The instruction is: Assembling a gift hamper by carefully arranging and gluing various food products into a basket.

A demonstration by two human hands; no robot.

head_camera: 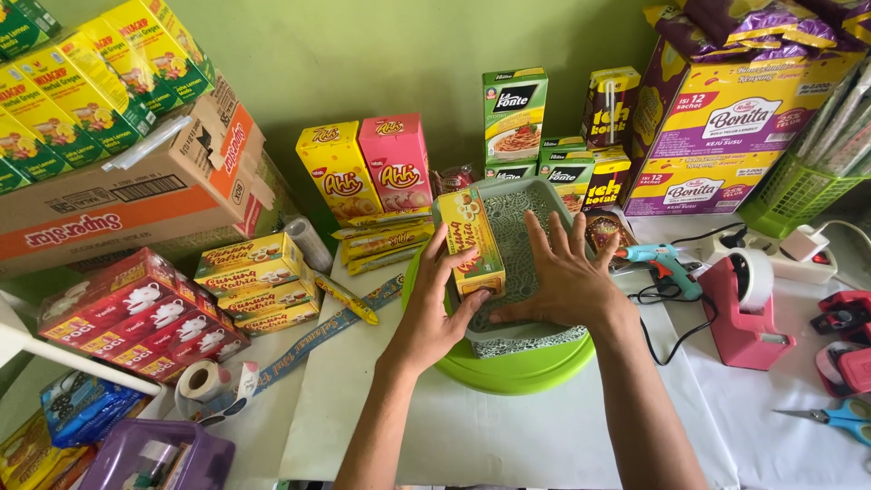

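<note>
Two hands set a yellow box into a patterned tray.

The left hand (pixel 434 304) grips the yellow box (pixel 472 238), standing it on edge against the left wall of the grey tray (pixel 553 193). The right hand (pixel 561 277) lies open and flat on the tray's patterned lining. The tray rests on a green round basin (pixel 517 367); right of the tray stand a blue glue gun (pixel 664 264) and a pink tape dispenser (pixel 744 308).
</note>
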